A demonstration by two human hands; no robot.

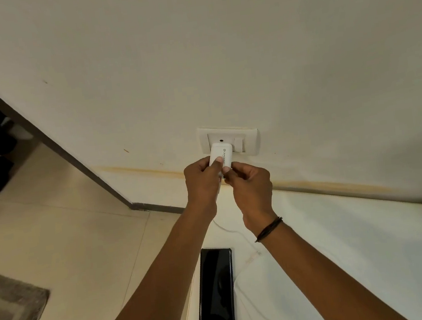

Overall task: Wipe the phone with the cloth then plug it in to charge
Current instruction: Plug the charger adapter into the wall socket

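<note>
While both your left hand (201,179) and right hand (249,181) grip the charger (220,156), push it squarely into the wall socket (229,141).

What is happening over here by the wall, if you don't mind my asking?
A person is working a white charger adapter at the wall socket. The left hand and the right hand both grip it, pressed against the socket plate. A white cable trails down from it across the white surface; its free end lies beside the black phone, which lies flat, screen dark, with nothing plugged into it yet. No cloth is in view.
</note>
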